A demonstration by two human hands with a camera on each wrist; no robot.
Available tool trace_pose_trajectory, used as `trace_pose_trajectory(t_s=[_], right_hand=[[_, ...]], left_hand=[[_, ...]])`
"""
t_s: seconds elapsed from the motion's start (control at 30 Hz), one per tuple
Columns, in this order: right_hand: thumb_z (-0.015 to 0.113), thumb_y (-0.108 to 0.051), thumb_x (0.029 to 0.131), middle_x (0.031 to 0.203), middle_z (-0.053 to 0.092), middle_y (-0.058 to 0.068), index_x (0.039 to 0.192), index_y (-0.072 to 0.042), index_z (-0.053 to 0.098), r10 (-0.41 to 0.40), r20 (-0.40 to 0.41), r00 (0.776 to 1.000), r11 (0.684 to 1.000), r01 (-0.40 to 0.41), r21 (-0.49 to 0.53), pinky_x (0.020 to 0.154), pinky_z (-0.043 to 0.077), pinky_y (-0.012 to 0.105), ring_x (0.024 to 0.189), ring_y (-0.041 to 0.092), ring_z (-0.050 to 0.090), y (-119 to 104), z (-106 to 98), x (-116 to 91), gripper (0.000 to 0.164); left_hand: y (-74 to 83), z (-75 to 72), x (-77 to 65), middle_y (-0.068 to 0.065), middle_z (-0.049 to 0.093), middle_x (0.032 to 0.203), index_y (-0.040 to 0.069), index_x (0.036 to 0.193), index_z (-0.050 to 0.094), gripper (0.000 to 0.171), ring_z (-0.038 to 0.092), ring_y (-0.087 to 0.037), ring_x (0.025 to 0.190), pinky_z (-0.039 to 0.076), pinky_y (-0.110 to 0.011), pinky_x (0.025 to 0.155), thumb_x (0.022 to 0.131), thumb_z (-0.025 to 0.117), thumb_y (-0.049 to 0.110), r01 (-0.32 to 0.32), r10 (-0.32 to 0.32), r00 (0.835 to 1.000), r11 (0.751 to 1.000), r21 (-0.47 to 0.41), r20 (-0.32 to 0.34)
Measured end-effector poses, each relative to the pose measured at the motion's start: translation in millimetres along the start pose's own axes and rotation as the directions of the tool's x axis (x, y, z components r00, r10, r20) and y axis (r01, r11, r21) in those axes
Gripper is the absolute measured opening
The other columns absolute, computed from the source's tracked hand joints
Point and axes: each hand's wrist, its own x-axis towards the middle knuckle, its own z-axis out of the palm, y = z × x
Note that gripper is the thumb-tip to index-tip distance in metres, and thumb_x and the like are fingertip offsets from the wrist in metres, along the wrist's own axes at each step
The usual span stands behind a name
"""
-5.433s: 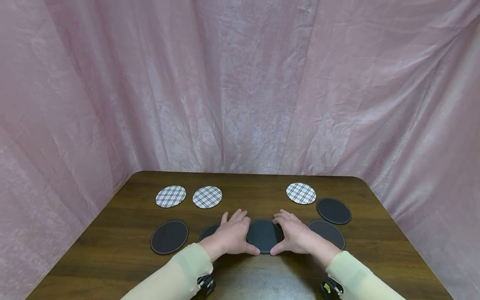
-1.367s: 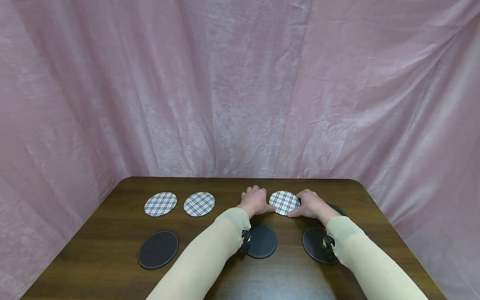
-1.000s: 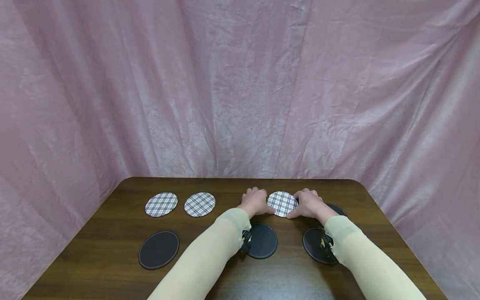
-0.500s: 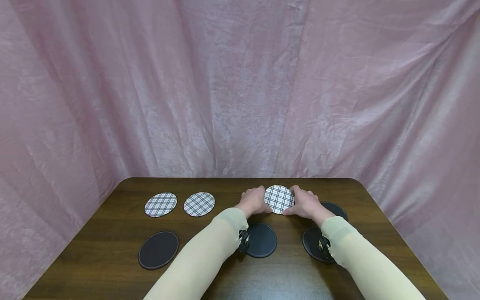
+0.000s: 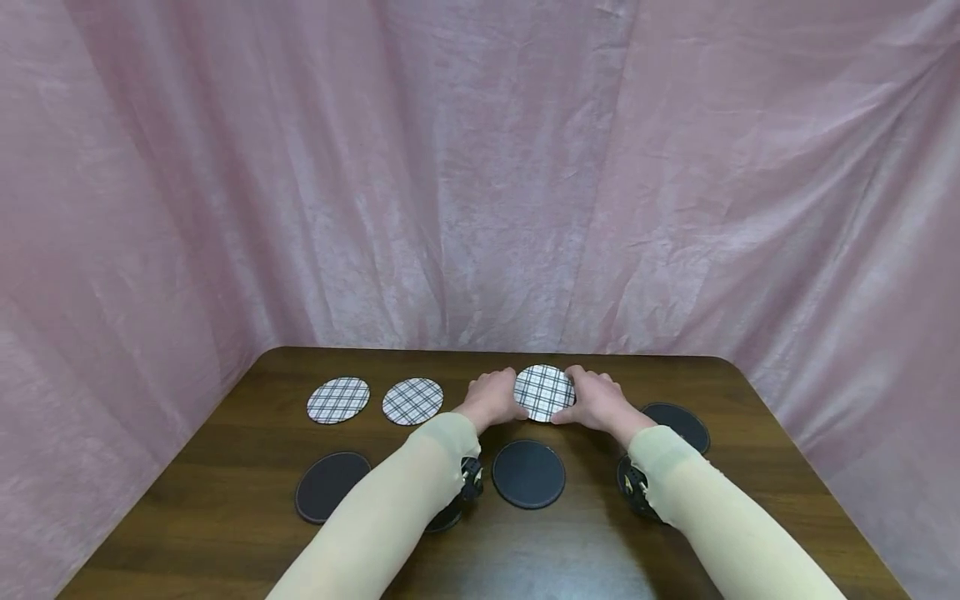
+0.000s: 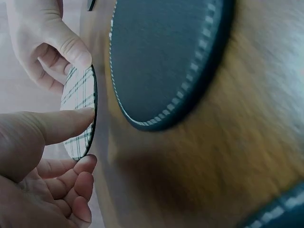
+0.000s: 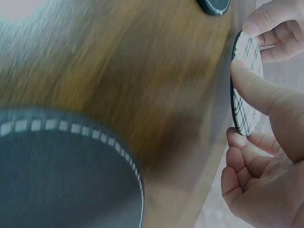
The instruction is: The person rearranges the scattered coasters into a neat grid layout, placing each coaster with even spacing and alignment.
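Observation:
A round coaster (image 5: 544, 393) with a white plaid face is between my two hands at the back of the table, beyond the middle black coaster (image 5: 528, 475). My left hand (image 5: 491, 398) pinches its left side, and my right hand (image 5: 598, 404) pinches the right. In the left wrist view, the thumb (image 6: 71, 124) lies over the plaid face while fingertips meet the rim below. The right wrist view has the plaid coaster (image 7: 248, 85) nearly edge-on, its dark rim showing, with the right thumb (image 7: 249, 83) on its near edge.
Two more plaid coasters (image 5: 338, 400) lie at the back left. Black stitched coasters rest at the front left (image 5: 332, 486) and at the right (image 5: 678, 425). Others are partly hidden beneath each wrist. A pink curtain (image 5: 480, 183) hangs behind the wooden table (image 5: 187, 508).
Both hands have left the middle black coaster and taken hold of the plaid coaster at the back right. It has since shifted left and slightly farther back, behind the middle black one.

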Motion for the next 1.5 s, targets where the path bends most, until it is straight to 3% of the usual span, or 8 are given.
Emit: trace_pose_trajectory(t_s=[0.27, 0.67, 0.83, 0.87, 1.07, 1.1, 1.33, 1.5], right_hand=[[0.100, -0.037, 0.084, 0.134, 0.069, 0.023, 0.150, 0.005, 0.057, -0.020, 0.013, 1.000, 1.000, 0.020, -0.011, 0.106, 0.045, 0.062, 0.116, 0.041, 0.059, -11.4, 6.9, 1.7, 0.089], [0.099, -0.038, 0.084, 0.129, 0.068, 0.020, 0.147, 0.005, 0.060, -0.028, 0.043, 0.999, 1.000, 0.028, -0.001, 0.102, 0.049, 0.059, 0.116, 0.039, 0.056, -14.0, 15.4, 2.7, 0.086], [0.099, -0.038, 0.085, 0.127, 0.066, 0.019, 0.147, 0.005, 0.061, -0.027, 0.063, 0.998, 1.000, 0.027, 0.004, 0.103, 0.049, 0.059, 0.118, 0.039, 0.056, -14.8, 16.7, 2.6, 0.085], [0.099, -0.038, 0.085, 0.127, 0.065, 0.018, 0.147, 0.005, 0.062, -0.026, 0.066, 0.997, 1.000, 0.025, 0.005, 0.103, 0.049, 0.059, 0.118, 0.038, 0.056, -15.2, 16.9, 2.6, 0.084], [0.098, -0.039, 0.086, 0.135, 0.064, 0.019, 0.147, 0.004, 0.064, -0.042, 0.088, 0.995, 0.999, 0.042, 0.003, 0.106, 0.049, 0.056, 0.123, 0.038, 0.056, -19.2, 15.8, 1.5, 0.082], [0.097, -0.039, 0.087, 0.135, 0.063, 0.019, 0.147, 0.004, 0.064, -0.045, 0.093, 0.995, 0.999, 0.045, 0.005, 0.107, 0.049, 0.056, 0.124, 0.038, 0.055, -19.7, 15.1, 1.3, 0.081], [0.093, -0.035, 0.092, 0.132, 0.064, 0.017, 0.150, 0.003, 0.064, -0.060, 0.130, 0.990, 0.998, 0.056, 0.034, 0.108, 0.048, 0.055, 0.124, 0.036, 0.056, -19.0, 13.3, -0.5, 0.075], [0.093, -0.033, 0.093, 0.132, 0.065, 0.017, 0.148, 0.002, 0.065, -0.062, 0.140, 0.988, 0.998, 0.058, 0.030, 0.110, 0.048, 0.056, 0.126, 0.036, 0.056, -18.2, 13.2, -1.8, 0.071]], left_hand=[[-40.5, 32.4, 32.3, -0.006, 0.074, 0.108, 0.008, 0.122, 0.069, 0.062, 0.071, -0.033, 0.101, 0.054, -0.058, 0.093, 0.082, 0.099, 0.044, -0.009, 0.009, 1.000, 1.000, 0.001, 0.015], [-15.3, -5.5, -19.9, -0.006, 0.076, 0.111, 0.008, 0.121, 0.071, 0.049, 0.070, -0.032, 0.103, 0.043, -0.055, 0.097, 0.089, 0.094, 0.038, 0.051, -0.052, 0.998, 0.998, 0.027, 0.038], [-19.4, -2.8, -18.6, -0.007, 0.076, 0.107, 0.008, 0.114, 0.074, 0.043, 0.069, -0.029, 0.097, 0.045, -0.056, 0.096, 0.089, 0.094, 0.038, 0.045, -0.047, 0.998, 0.998, 0.040, 0.044], [-30.7, 10.3, -8.8, -0.006, 0.076, 0.109, 0.010, 0.114, 0.075, 0.045, 0.069, -0.028, 0.097, 0.044, -0.056, 0.096, 0.089, 0.093, 0.042, 0.025, -0.026, 0.999, 0.999, 0.035, 0.027], [-35.0, 9.3, -12.0, -0.004, 0.076, 0.109, 0.011, 0.114, 0.077, 0.046, 0.069, -0.026, 0.098, 0.044, -0.058, 0.099, 0.088, 0.094, 0.045, 0.026, -0.027, 0.999, 0.999, 0.025, 0.035], [-26.1, -2.7, -21.1, -0.005, 0.076, 0.108, 0.009, 0.113, 0.077, 0.044, 0.069, -0.027, 0.098, 0.045, -0.058, 0.099, 0.088, 0.095, 0.041, 0.044, -0.045, 0.997, 0.999, 0.030, 0.058], [-41.9, 14.8, -8.6, -0.008, 0.076, 0.109, 0.007, 0.114, 0.076, 0.054, 0.069, -0.030, 0.097, 0.045, -0.058, 0.095, 0.085, 0.096, 0.049, -0.003, 0.000, 0.999, 0.997, 0.071, 0.035], [-36.7, 5.8, -18.0, -0.008, 0.076, 0.112, 0.009, 0.118, 0.076, 0.052, 0.070, -0.030, 0.101, 0.045, -0.059, 0.098, 0.087, 0.094, 0.046, 0.010, -0.012, 0.998, 0.999, 0.047, 0.062]])
